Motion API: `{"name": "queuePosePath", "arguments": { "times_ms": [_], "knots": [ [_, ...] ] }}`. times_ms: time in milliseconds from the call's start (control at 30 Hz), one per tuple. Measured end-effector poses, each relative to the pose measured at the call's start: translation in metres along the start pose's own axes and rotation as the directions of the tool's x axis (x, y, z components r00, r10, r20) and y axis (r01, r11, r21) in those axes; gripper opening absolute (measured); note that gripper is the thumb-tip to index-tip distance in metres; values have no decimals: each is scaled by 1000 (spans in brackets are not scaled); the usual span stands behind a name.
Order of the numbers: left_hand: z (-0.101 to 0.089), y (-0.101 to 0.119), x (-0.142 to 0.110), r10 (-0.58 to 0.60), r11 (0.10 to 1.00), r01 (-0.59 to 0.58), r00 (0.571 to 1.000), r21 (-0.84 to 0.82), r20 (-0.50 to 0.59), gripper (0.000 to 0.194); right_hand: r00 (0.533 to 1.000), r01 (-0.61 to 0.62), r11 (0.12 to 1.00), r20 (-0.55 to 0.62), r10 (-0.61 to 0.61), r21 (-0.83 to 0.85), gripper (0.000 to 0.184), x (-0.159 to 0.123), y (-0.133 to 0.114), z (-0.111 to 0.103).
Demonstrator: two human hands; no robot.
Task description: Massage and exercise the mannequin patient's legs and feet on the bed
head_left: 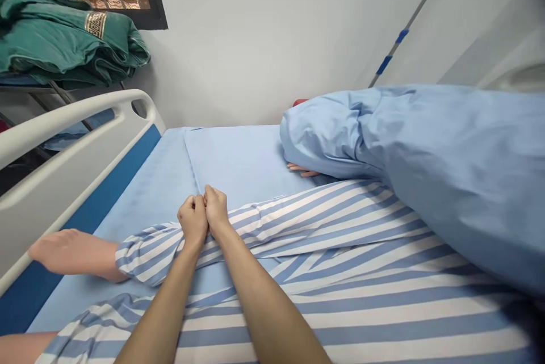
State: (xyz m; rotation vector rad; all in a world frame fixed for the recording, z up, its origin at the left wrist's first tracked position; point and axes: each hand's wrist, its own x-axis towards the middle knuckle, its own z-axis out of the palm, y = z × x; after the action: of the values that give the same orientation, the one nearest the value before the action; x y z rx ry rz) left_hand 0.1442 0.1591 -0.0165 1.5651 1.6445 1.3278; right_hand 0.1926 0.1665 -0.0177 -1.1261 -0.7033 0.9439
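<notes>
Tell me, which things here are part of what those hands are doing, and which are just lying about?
Part of it:
left hand
right hand
striped gown sleeve, pinched by both hands
manikin hand, coming out of that sleeve

Just lying about:
blue quilt
white bed rail
folded green blanket

A blue-and-white striped gown sleeve (pixel 306 222) stretches across toward the bed rail (pixel 63 165), its gathered cuff (pixel 145 256) wrapped around a manikin's wrist (pixel 117 264) near it.
</notes>
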Motion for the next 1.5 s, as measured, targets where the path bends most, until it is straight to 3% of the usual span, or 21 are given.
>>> {"name": "queuePosePath", "arguments": {
  "times_ms": [133,233,333,500,833,967,1067,1167,1300,1500],
  "knots": [
    [-2,0,0,15,1000,-15,1000,9,23,34,998,54,962,-5,-58,-268,33,0,-11,-2],
    [-2,-1,-1,32,999,-32,997,3,66,33,980,194,805,140,-139,-561,34,-1,-27,-10],
    [-1,-1,-2,47,998,-51,993,28,106,33,940,334,693,277,-198,-639,34,-3,-34,-24],
    [2,3,-2,76,991,-87,992,104,98,35,958,282,761,214,-190,-584,37,-3,-21,-39],
    [5,15,-3,69,988,-94,979,126,194,33,977,204,923,128,-171,-327,37,1,-21,-43],
    [12,42,2,26,999,-18,983,-46,181,31,987,132,981,114,-117,-143,35,7,-19,-44],
    [24,56,-3,24,969,-6,997,-248,68,33,995,56,998,88,-55,-12,33,11,-18,-46],
    [35,51,-16,4,957,-12,1000,-289,-29,34,1000,15,998,18,-16,67,32,13,-18,-49],
    [42,36,-28,42,976,-34,999,-213,32,36,998,-10,996,-55,15,90,31,16,-16,-51],
    [39,33,-23,57,989,-45,995,-143,78,37,999,4,999,-45,-3,34,28,15,-16,-49]
  ]
}}
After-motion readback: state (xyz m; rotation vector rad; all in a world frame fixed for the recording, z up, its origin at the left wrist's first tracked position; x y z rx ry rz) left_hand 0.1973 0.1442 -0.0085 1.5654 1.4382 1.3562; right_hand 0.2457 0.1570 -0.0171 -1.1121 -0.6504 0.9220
